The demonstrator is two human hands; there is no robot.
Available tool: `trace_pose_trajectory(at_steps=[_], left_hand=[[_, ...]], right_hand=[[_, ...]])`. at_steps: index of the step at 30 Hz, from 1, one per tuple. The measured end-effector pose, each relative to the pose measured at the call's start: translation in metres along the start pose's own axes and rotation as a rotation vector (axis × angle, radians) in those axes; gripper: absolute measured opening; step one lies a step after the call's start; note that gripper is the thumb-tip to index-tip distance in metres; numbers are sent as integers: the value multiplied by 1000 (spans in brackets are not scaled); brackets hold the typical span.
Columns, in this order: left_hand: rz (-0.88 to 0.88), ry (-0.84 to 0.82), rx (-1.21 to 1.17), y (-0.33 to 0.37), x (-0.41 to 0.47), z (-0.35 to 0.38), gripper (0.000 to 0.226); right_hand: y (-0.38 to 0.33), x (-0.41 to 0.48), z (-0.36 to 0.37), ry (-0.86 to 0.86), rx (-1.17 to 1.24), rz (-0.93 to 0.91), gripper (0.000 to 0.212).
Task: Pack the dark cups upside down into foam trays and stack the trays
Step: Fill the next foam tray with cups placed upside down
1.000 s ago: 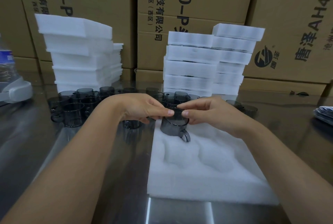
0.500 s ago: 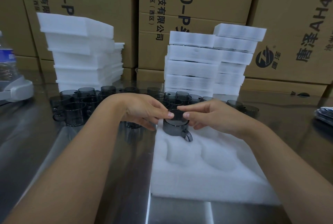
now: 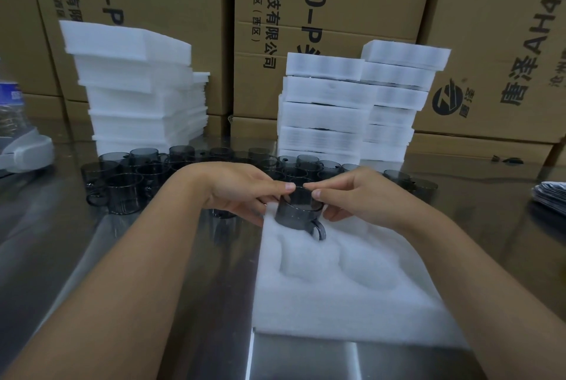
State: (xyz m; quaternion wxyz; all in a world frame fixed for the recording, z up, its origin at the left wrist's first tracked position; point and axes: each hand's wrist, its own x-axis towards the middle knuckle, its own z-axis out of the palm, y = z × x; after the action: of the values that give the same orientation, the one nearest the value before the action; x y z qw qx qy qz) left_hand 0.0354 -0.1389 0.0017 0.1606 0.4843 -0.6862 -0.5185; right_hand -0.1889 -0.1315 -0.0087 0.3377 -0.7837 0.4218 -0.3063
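A dark see-through cup (image 3: 296, 213) stands upside down in the far-left pocket of a white foam tray (image 3: 343, 312), its handle pointing towards me. My left hand (image 3: 242, 188) pinches the cup's upturned base from the left. From the right, my right hand (image 3: 352, 196) pinches the same base, and the fingertips of both hands nearly meet on top. Two nearer pockets of the tray hold nothing. Several more dark cups (image 3: 125, 190) stand in a cluster on the steel table behind my hands.
A stack of plain foam trays (image 3: 137, 98) rises at the back left; two stacks of packed trays (image 3: 352, 110) stand at the back right. Cardboard boxes (image 3: 321, 27) wall the far side. A water bottle (image 3: 12, 116) is at the left edge, folded bags (image 3: 551, 196) at the right.
The cup has sunk slightly deeper into its pocket, and both hands have stayed on its base with fingertips closer together.
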Motion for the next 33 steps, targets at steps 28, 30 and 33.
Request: trace_pose_trajectory(at_steps=[28,30,33], left_hand=[[-117,-99,42,-8,7,7,53],[-125,-83,61,-7,9,9,53],[-136,-69,83,-5,10,9,52]], right_hand=[[2,4,0,-143,-341,153,25],[2,6,1,-143,-363,169,21],[1,8,2,-137,-367,178,19]])
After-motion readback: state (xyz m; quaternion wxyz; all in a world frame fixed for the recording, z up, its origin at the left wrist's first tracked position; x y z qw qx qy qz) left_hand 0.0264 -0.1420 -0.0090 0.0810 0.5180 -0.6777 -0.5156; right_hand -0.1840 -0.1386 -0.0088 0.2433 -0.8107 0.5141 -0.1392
